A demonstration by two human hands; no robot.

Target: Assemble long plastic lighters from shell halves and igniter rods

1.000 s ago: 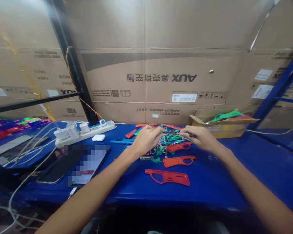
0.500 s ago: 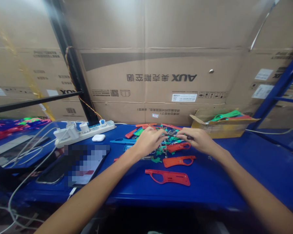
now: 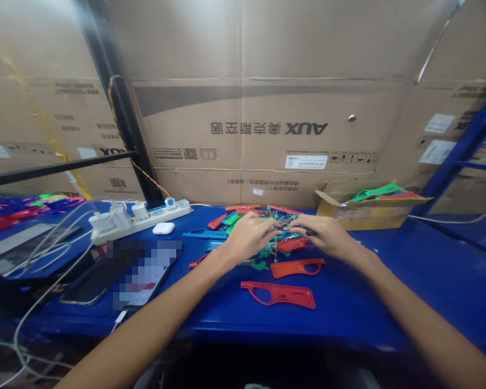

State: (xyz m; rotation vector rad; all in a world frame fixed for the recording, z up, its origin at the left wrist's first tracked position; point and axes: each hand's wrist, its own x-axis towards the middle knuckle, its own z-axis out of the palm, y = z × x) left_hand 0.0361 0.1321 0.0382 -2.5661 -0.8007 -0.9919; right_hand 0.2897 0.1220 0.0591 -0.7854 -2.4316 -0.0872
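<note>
While both hands meet over the pile of coloured plastic parts (image 3: 289,246), their fingers cover its centre. Right hand (image 3: 326,235): fingers curled around a dark-ended tool (image 3: 310,232), its tip near the left fingers. Left hand (image 3: 249,235): thumb and forefinger drawn together; whatever lies between them is too small and hidden to tell. The left wrist partly covers a red piece at the pile's near left edge.

Obstructions at the pile: thin white wires (image 3: 272,247) run among the parts; a long blue piece (image 3: 204,234) sticks out to the left. Nearer the table's front edge, an orange shell (image 3: 285,269) lies flat, a red shell (image 3: 302,297) in front of it, both clear of the hands.

Surroundings on the blue table (image 3: 348,308): open carton (image 3: 372,219) at rear right, green and red parts showing over its rim; power strip (image 3: 156,217) at rear left with plugs in it; white case (image 3: 163,228) just beside it; two phones (image 3: 83,283) (image 3: 148,286) left of the left forearm. Cardboard sheeting (image 3: 186,108) closes off the back.
</note>
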